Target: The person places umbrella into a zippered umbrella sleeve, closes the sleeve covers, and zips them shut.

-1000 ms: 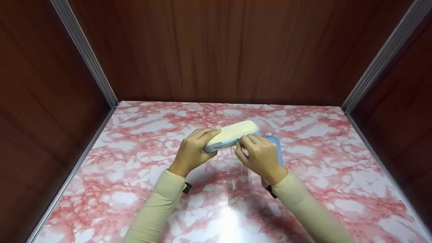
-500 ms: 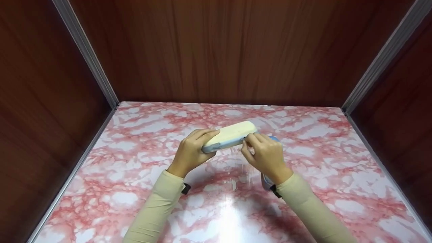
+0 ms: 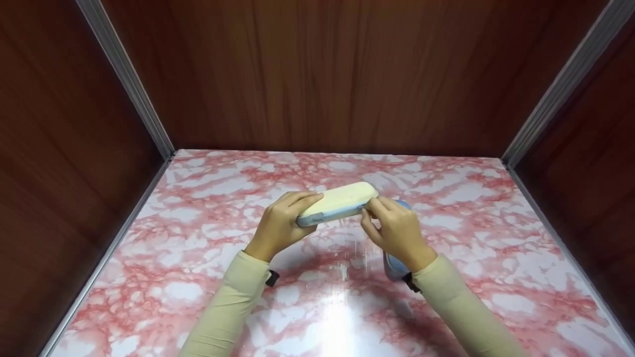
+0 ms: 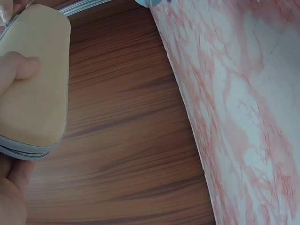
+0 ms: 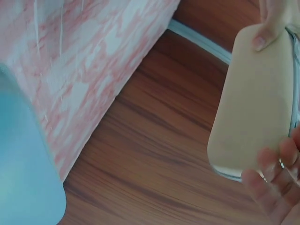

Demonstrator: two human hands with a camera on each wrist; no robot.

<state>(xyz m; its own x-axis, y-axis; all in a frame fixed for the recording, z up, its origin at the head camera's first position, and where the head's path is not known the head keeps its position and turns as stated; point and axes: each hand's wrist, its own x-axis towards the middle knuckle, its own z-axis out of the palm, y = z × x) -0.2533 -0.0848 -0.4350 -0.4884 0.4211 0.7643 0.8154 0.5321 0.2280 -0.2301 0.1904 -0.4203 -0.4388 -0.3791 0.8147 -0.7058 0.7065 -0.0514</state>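
Note:
A pale yellow zippered case [image 3: 342,198] with a blue-grey zip band is held tilted above the table in the head view. My left hand [image 3: 285,220] grips its left end, thumb on the yellow face in the left wrist view and fingers underneath. At the case's right end, my right hand [image 3: 397,228] pinches at the zip edge with curled thumb and fingers. Small metallic glints show by those fingers in the right wrist view, where the case [image 5: 255,103] appears upright. What lies inside the case is hidden.
A blue rounded object [image 3: 394,267] lies on the table, partly hidden under my right hand and wrist; it looms large and blue [image 5: 28,159] in the right wrist view. Brown wood-grain panels [image 3: 317,74] with metal edges enclose the red-and-white marbled table [image 3: 198,267] on three sides.
My right hand has slid along the zip edge to the right, toward the case's far end. The case has dipped slightly at its right end; my left hand stays nearly in place.

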